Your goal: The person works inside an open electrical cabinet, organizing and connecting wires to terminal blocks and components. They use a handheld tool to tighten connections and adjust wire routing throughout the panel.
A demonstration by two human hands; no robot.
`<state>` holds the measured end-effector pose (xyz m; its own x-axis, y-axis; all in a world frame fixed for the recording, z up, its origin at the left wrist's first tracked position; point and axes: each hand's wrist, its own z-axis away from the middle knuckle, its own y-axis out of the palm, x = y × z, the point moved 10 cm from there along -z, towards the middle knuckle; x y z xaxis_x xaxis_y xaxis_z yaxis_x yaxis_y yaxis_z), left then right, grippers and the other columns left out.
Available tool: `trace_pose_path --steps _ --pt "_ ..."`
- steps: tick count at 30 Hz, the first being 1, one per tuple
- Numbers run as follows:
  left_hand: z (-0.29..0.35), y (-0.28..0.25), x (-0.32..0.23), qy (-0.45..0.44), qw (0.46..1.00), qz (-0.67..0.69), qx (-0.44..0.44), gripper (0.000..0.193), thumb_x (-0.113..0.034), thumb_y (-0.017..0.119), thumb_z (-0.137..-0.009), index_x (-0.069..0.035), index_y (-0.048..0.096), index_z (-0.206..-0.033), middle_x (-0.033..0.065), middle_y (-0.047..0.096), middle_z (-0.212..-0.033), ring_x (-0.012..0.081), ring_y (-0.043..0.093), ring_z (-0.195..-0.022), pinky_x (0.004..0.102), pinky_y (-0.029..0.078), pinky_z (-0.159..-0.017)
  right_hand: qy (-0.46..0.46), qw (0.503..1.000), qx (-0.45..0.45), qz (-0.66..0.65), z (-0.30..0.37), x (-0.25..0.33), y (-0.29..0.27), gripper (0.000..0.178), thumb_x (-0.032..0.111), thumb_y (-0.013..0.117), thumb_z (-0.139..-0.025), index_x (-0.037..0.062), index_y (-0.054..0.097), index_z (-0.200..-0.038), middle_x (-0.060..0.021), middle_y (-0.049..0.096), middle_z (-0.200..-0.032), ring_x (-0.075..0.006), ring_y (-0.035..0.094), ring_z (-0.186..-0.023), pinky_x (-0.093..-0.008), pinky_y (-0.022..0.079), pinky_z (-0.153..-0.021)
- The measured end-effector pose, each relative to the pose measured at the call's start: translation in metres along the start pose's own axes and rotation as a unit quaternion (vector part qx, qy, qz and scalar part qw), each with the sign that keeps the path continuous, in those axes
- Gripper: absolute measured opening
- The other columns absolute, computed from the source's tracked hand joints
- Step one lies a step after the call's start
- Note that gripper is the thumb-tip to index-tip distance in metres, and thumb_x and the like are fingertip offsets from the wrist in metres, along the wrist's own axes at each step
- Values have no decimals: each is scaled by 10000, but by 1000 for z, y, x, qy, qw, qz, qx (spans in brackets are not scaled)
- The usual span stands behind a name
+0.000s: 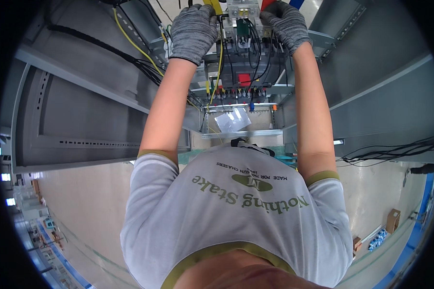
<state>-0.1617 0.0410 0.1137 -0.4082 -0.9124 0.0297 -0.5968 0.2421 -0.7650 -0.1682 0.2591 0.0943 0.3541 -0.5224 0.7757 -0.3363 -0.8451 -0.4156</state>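
Note:
Both my hands wear grey knitted gloves and reach into an electrical cabinet at the top of the view. My left hand (pixel 194 33) has its fingers curled beside a yellow strip (pixel 214 6); what they grip is hidden. Opposite it, my right hand (pixel 289 26) bends its fingers inward next to a red strip (pixel 266 4), and a blue strip (pixel 296 4) shows behind it. Between the hands sits a clear plastic-covered block (pixel 243 10) with a green part below. Under it is a large dark grey device (pixel 263 72) with a red patch and thin black wires.
Grey metal cabinet walls (pixel 91 91) flank both arms. A yellow wire (pixel 130 41) and black cable bundles (pixel 96 44) run along the left. Several small terminals (pixel 236 94) line the device's near edge. A clear plastic sheet (pixel 233 119) lies nearer. Loose black cables (pixel 395 149) hang at right.

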Motion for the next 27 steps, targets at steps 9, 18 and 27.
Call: trace_pose_path --steps 9,18,27 --pt "3 -5 -2 -9 998 56 28 276 -300 584 -892 -100 655 -1067 121 647 -1030 308 597 -1008 440 471 -886 -30 993 -13 112 -6 -10 0 266 263 726 -816 39 678 -951 -108 714 -879 -208 666 -805 -337 505 -787" --pt "1 -3 0 -17 997 77 26 256 -260 582 -886 -76 653 -1049 123 640 -1025 315 589 -1005 435 465 -892 -2 999 -15 34 1 -11 0 263 250 730 -790 44 682 -946 -124 696 -843 -249 656 -773 -355 509 -764" --pt "4 -7 5 -9 986 164 24 227 -238 589 -886 -64 651 -1018 122 638 -996 307 598 -982 418 469 -873 24 999 -20 13 4 -8 0 162 156 717 -790 27 671 -877 -87 674 -771 -173 614 -699 -314 490 -695"
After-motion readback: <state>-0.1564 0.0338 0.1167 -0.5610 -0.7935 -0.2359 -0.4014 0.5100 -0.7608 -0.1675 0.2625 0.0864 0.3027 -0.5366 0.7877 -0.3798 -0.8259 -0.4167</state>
